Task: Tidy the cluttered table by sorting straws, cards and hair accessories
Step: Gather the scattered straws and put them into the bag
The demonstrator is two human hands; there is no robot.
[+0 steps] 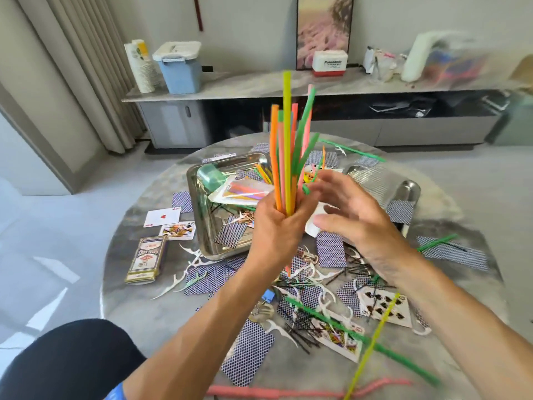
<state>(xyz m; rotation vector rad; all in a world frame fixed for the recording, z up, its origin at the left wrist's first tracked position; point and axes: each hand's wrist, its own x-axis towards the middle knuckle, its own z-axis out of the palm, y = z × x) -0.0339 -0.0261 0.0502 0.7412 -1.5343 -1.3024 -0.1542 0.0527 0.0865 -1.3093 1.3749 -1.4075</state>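
Nearest to me, along the front edge of the table (138, 307), a pink straw (302, 390), a yellow straw (375, 339) and a long green straw (360, 339) lie loose and crossed over playing cards (248, 353), black hair pins (302, 336) and white floss picks (184, 281). If I sweep a forearm across here I expect straws to roll off the rim and pins to scatter. Above that mess, my left hand (274, 226) is closed in a fist round the lower ends of a bundle of straws (288, 145), held upright with the tops fanning apart. My right hand (354, 220) sits just right of the bundle with fingers spread and relaxed, gripping nothing; its fingertips (314, 186) are at a bent green piece on the bundle's side, though blur hides whether they touch. The risk I see is the loose fan: a nudge from the right hand could tip outer straws out of the fist, or one could slide down through it. Beyond, the steel tray (202, 215) already holds mixed clutter, so a dropped straw would land among cards there. Farther right, another green straw (354, 151) waits near the far rim.
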